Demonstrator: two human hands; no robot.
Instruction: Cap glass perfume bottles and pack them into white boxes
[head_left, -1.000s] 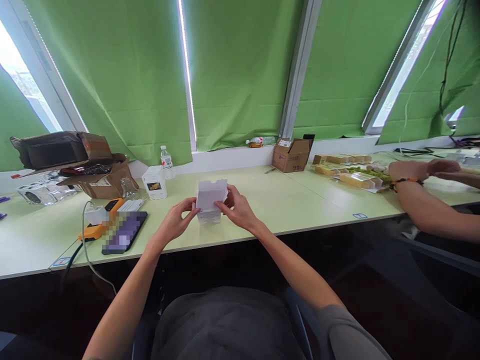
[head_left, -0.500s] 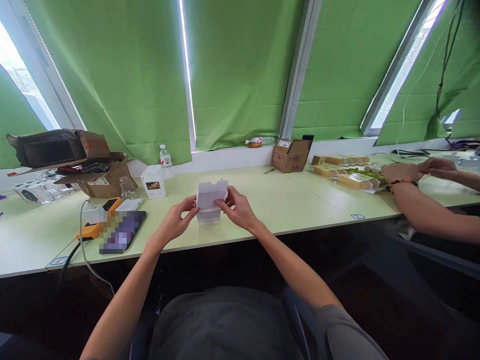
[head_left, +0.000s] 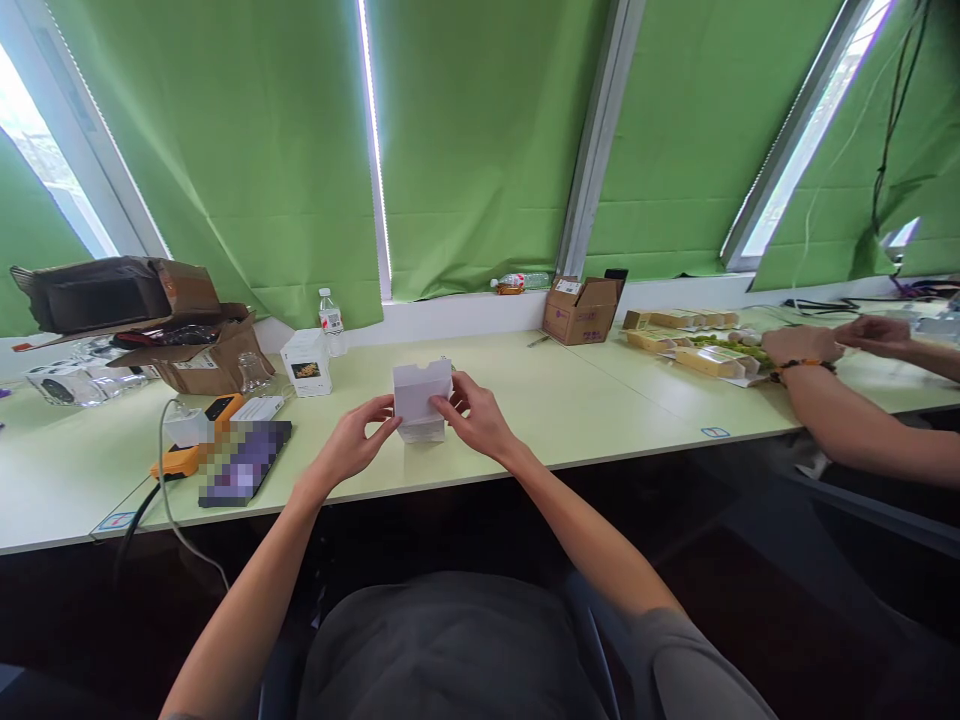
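A small white cardboard box (head_left: 421,397) is held between my two hands near the front of the table, with a notched flap standing up on the side facing me. My left hand (head_left: 358,437) grips its left edge with thumb and fingertips. On the opposite side my right hand (head_left: 478,413) has its thumb pressed on the white panel and its fingers curled behind the box, where they are partly hidden. Whatever is inside the box cannot be seen.
The pale table (head_left: 510,400) also bears a white printed box (head_left: 307,363), a water bottle (head_left: 330,322), a dark phone-like slab (head_left: 246,464), an orange power strip (head_left: 178,462) and a brown carton (head_left: 581,311). At right, a co-worker's hands (head_left: 806,350) are near yellow boxes (head_left: 709,362).
The box has tilted slightly, so its flap faces me more and its lower front shows less. Both hands keep their hold with only small shifts.
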